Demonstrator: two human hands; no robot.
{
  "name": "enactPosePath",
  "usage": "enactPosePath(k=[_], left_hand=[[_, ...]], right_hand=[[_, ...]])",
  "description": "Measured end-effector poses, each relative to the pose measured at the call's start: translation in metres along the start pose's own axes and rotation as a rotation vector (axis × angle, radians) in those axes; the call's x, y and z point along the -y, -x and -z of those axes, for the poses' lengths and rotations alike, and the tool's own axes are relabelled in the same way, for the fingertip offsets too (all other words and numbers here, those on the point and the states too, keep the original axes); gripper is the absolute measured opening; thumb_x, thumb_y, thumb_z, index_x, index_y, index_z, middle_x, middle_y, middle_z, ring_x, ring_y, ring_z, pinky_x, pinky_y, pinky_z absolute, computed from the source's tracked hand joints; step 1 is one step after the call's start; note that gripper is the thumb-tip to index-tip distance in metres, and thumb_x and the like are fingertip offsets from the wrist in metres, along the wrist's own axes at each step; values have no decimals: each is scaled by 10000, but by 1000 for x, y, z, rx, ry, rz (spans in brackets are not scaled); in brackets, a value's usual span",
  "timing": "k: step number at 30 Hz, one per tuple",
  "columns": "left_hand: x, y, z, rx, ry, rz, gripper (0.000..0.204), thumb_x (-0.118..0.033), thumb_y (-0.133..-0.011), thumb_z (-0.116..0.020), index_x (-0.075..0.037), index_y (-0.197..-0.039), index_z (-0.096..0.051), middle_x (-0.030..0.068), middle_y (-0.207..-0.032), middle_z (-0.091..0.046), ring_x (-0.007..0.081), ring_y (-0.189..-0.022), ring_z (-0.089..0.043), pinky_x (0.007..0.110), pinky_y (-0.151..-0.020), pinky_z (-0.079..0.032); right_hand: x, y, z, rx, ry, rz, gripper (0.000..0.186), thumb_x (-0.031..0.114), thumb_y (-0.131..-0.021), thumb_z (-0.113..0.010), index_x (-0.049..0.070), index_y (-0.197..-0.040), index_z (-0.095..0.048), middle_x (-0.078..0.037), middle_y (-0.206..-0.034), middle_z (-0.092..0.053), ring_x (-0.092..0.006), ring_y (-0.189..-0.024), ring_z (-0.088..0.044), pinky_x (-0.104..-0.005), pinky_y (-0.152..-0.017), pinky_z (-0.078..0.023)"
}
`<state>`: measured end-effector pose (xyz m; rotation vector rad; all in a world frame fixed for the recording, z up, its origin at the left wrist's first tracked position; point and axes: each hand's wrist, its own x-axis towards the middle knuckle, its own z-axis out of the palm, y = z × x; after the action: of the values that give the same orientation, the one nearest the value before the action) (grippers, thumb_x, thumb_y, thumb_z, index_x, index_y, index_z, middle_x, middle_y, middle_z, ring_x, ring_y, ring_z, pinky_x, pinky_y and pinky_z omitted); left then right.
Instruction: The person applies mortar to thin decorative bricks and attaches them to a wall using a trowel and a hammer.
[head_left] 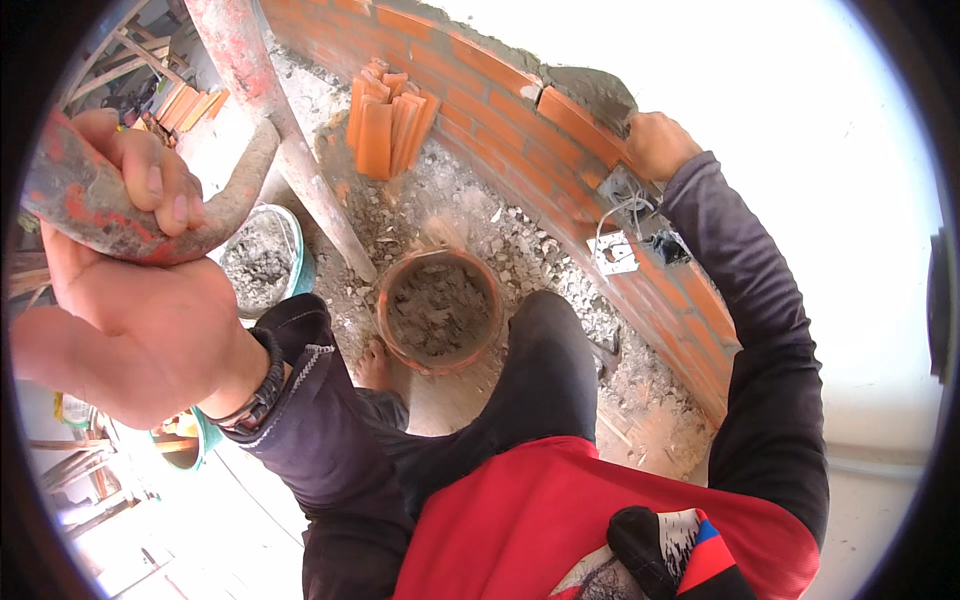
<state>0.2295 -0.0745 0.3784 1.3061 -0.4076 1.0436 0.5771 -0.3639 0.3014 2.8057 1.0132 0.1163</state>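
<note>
My left hand [150, 290] is raised close to the view, its fingers hooked over a thick curved bar [130, 225] with worn red paint and grey dirt. Just beyond it slants a red-and-grey pole [245, 70]. My right hand [660, 146] is closed at the top of a low orange brick wall [500, 125]. From it extends a grey, mortar-coated trowel [590, 92] over the top course; its handle is hidden in my fist. Below that wrist, a metal electrical box [612, 252] with loose wires sits in the wall.
Between my legs stands a round bucket [385, 315] of grey mortar. A teal-rimmed bucket [298, 255] of mortar is to its left. Stacked orange bricks [375, 140] stand by the wall. Rubble [500, 235] covers the floor. Another green bucket [208, 435] sits at lower left.
</note>
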Motion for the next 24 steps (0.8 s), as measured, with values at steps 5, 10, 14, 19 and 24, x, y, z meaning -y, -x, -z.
enactPosePath(k=[5, 10, 14, 19, 24], left_hand=[[-1, 2, -43, -291, -554, -25, 1174, -917, -777, -351, 154, -1251, -421, 120, -854, -470, 157, -726, -416, 266, -645, -355], [-1, 4, -28, -226, -316, -45, 1141, -905, -799, -325, 134, -1259, -434, 112, -877, -465, 152, -741, -422, 261, -657, -358], [0, 6, -29, -255, -378, -55, 1124, -896, -810, -324, 126, -1262, -441, 107, -887, -462, 151, -755, -432, 261, -653, -363], [-1, 6, -28, -242, -381, -40, 1111, -893, -806, -344, 112, -1269, -448, 97, -870, -452, 150, -749, -427, 260, -643, -356], [2, 5, -41, -317, -491, -39, 1121, -900, -788, -370, 104, -1280, -448, 87, -852, -438, 148, -736, -417, 255, -629, -340]], right_hand=[[-3, -1, -7, -24, 19, -9, 224, 60, -859, -520, -49, -926, -704, -285, -955, -686, -413, -933, -683, -466, -841, -547], [-4, 1, -8, -68, -30, -23, 218, 46, -851, -523, -53, -933, -699, -280, -965, -688, -409, -936, -685, -462, -845, -547], [-1, 2, -2, -32, -37, -33, 219, 47, -851, -523, -49, -942, -697, -274, -975, -689, -408, -940, -685, -463, -841, -547], [-8, 6, -6, 7, -50, -32, 224, 49, -856, -511, -43, -936, -699, -276, -969, -688, -408, -939, -683, -466, -848, -540], [-22, 13, -18, -103, -94, -23, 231, 80, -827, -527, -68, -942, -662, -279, -895, -682, -424, -885, -675, -482, -815, -534]])
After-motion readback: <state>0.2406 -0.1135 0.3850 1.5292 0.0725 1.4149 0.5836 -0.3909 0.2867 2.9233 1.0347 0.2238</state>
